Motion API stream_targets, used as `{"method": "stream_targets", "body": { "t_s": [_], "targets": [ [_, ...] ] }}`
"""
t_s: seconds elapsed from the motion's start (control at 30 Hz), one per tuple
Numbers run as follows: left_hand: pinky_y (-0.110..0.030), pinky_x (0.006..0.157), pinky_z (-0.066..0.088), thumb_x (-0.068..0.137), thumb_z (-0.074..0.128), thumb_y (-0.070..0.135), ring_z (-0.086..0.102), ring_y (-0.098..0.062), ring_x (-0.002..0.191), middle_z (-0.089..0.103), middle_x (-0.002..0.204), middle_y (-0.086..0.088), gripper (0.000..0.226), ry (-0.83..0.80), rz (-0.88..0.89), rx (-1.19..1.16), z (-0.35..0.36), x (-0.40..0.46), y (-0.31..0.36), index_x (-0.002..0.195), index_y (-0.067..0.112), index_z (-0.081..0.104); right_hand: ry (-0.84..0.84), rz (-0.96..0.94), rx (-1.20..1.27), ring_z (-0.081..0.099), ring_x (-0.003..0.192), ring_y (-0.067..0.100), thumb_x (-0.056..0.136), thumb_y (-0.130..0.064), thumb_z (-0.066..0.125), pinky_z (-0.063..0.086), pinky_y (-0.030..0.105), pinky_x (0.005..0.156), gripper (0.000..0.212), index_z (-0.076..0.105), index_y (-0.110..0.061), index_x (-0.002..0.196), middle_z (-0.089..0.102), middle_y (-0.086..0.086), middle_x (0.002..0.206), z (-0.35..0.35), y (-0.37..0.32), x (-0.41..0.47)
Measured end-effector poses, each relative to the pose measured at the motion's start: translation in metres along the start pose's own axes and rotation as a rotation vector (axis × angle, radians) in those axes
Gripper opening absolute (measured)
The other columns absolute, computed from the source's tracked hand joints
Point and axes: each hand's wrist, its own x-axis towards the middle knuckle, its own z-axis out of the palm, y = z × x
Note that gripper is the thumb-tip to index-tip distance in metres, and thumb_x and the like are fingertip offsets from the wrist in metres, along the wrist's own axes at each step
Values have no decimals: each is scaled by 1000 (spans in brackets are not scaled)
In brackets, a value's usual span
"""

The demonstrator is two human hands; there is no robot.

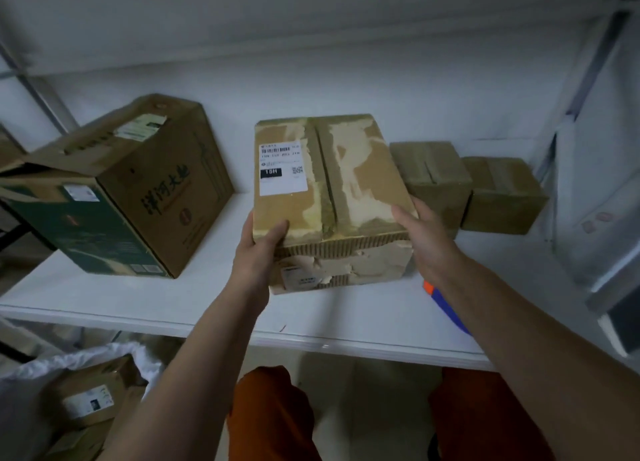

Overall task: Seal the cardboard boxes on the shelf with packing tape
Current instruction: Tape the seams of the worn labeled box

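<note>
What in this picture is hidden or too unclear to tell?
- Blue and orange object, head view: mostly behind the right forearm.
- Shipping label on the middle box: small print blurred.
- Right hand fingers: hidden behind the box corner.
- Left box: cut off at the frame edge.

- The white shipping label (283,168) on the middle box (332,197) top reads "15H" in white on a black block; its barcode and smaller print are too blurred.
- The big brown carton (152,197) at the shelf's left end bears large Chinese characters, "洋河大曲".
</note>
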Motion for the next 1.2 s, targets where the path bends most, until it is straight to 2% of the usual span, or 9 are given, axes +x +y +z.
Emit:
{"method": "stream_targets", "body": {
  "t_s": [0.17, 0.3, 0.5, 0.7, 0.8, 0.87, 0.97, 1.1, 1.2],
  "targets": [
    [-22, 47, 48, 91, 62, 29, 65, -14, 76, 69, 104, 0, 38, -104, 46, 25, 51, 23, 43, 128, 33, 52, 109, -62, 61, 63, 98, 18, 97, -18, 50, 51, 33, 79, 33, 55, -18, 130, 66, 3, 111, -35, -55, 0],
    [-22, 45, 48, 91, 62, 30, 65, -18, 82, 68, 113, -4, 43, -222, 30, 54, 102, 41, 64, 132, 31, 49, 244, -83, 33, 60, 82, 8, 99, -19, 47, 45, 24, 62, 26, 56, -23, 123, 63, -6, 93, -69, -83, 4],
    [-15, 34, 42, 92, 62, 26, 60, -13, 66, 65, 88, 2, 32, -282, -7, 118, 168, 72, 81, 123, 23, 56, 429, -88, 0, 61, 95, 26, 89, -24, 52, 48, 36, 81, 30, 62, -19, 118, 64, 8, 107, -104, -90, 19],
    [-33, 75, 51, 86, 68, 34, 63, -20, 91, 63, 116, -5, 58, -293, 55, 102, 217, 127, 93, 138, 20, 46, 500, -97, 124, 61, 102, 29, 78, -16, 53, 51, 42, 86, 59, 45, -21, 136, 61, 9, 119, -94, -88, 31],
    [-42, 103, 43, 71, 76, 54, 48, -27, 127, 40, 146, -5, 108, -306, 74, 143, 235, 144, 91, 152, 26, 11, 493, -154, 49, 53, 110, 24, 87, -13, 54, 47, 43, 97, 58, 33, -17, 141, 52, 4, 123, -73, -84, 37],
    [-47, 111, 35, 46, 76, 74, 35, -27, 138, 25, 155, -5, 132, -313, 100, 212, 243, 149, 79, 151, 31, 9, 404, -170, -13, 47, 117, 23, 87, -23, 55, 41, 46, 102, 62, 28, -23, 143, 45, -1, 130, -57, -82, 44],
    [-46, 118, 22, 48, 65, 83, 13, -20, 147, 0, 161, 5, 127, -366, 173, 341, 244, 132, 63, 152, 38, 8, 357, -143, -83, 49, 118, 20, 73, -37, 52, 42, 49, 101, 73, 28, -34, 142, 46, -6, 133, -46, -77, 58],
    [-36, 119, 16, 50, 70, 80, 9, -10, 145, -1, 157, 12, 120, -432, 372, 421, 233, 104, 46, 150, 39, 19, 343, -114, -100, 48, 124, 19, 80, -35, 48, 44, 49, 100, 64, 31, -37, 141, 45, -5, 139, -46, -69, 64],
    [-26, 112, 26, 51, 83, 64, 25, -11, 135, 18, 148, -1, 110, -386, 554, 468, 230, 94, 31, 144, 34, 32, 363, -126, -112, 51, 95, -6, 92, -6, 41, 47, 14, 80, 36, 44, -29, 119, 54, -16, 109, -61, -70, 60]
  ]
}}
